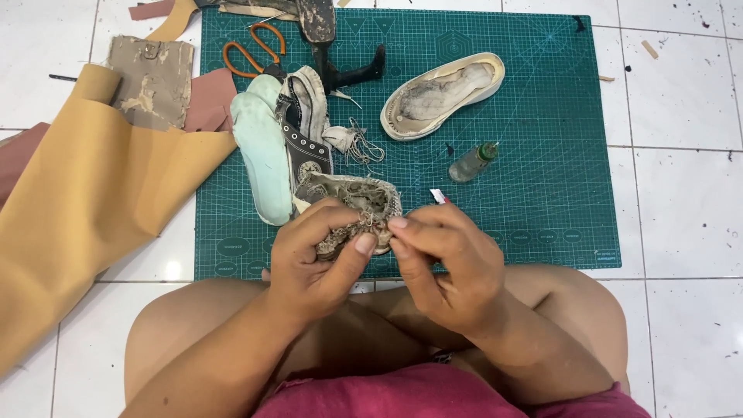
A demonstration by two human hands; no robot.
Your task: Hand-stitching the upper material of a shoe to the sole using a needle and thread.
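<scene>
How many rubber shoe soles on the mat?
1: the cream rubber sole lies upturned at the top centre of the green cutting mat. The mint insole at the left is a liner, not counted. Another could be hidden under the shoe pieces.

You get one view only, worn on your head, looking steeply down and forward past your knees at the green cutting mat [542,155] on white floor tiles [681,201], close range.

Sole [443,94] behind bottle [470,162] on mat [542,193]
</scene>
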